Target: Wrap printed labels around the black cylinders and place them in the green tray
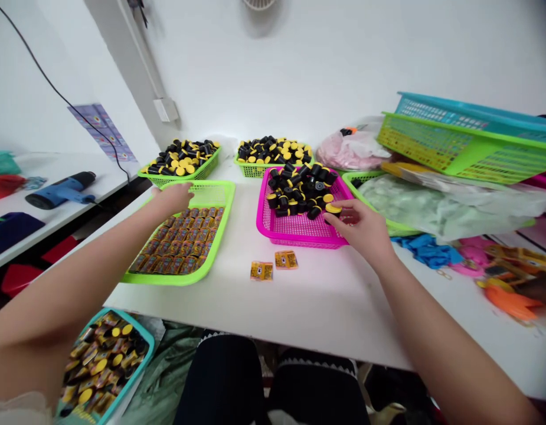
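My right hand [359, 227] pinches a black cylinder with a yellow cap [332, 212] at the right rim of the pink basket [294, 236]. More of these black and yellow pieces [299, 189] fill the back of that basket. Over the back left of a green tray [226, 206] is my left hand [175, 198], its fingers partly smeared; whether it holds anything cannot be made out. Rows of flat printed wrappers [184, 239] lie in the green tray. Two orange printed wrappers [261, 271] [285, 260] rest on the white table in front of the pink basket.
Two green baskets [206, 168] [255, 171] of capped cylinders stand along the wall. Stacked baskets [467, 144] and plastic bags [432, 200] crowd the right. A blue heat gun [62, 192] lies left. Below the table's front edge is a turquoise basket [146, 339] of wrapped pieces.
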Available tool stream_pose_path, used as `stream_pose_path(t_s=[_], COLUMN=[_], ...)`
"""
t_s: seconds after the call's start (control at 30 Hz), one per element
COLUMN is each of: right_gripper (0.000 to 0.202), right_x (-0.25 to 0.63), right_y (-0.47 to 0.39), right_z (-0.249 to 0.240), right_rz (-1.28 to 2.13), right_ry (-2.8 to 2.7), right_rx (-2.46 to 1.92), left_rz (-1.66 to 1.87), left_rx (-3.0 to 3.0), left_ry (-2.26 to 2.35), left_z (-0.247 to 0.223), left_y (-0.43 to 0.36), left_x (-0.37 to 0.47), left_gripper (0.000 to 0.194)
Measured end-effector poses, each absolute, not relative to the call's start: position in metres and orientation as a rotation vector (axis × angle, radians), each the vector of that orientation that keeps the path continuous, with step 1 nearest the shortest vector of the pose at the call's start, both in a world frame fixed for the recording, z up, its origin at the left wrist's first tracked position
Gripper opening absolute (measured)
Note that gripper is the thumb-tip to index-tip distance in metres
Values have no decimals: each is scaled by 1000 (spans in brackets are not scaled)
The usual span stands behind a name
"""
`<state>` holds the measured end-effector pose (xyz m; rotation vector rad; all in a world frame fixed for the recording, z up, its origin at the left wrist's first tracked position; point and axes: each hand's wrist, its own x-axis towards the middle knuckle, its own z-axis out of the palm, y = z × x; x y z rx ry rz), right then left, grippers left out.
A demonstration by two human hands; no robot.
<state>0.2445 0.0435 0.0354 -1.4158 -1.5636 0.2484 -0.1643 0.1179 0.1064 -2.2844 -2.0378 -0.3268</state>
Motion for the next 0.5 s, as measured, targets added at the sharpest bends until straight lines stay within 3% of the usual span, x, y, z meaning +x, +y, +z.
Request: stream_pose_path(t_s=[0.1,0.2,0.27,0.37,0.5], right_gripper=[35,32,31,30,27], right_x=[246,246,246,246,246], right_y=[38,36,36,37,38], right_z=[32,29,28,26,25], right_rz=[232,229,217,194,166], right_ry=[-1538,-1571,-1597,-1634,-1691], right_rx=[-1352,-1325,-1314,-1275,-1223], left_rz=[-354,-203,-79,52,57], left_rx=[-2370,-2881,-2890,-2760,-2659], left_ry=[-1816,-1168,-957,-867,-677], left_z=[98,58,24,-12,-20], left_y=[63,-5,-35,-49,-47], left_x=[-124,-80,-60,-47,-49], left_gripper=[40,40,44,38,42])
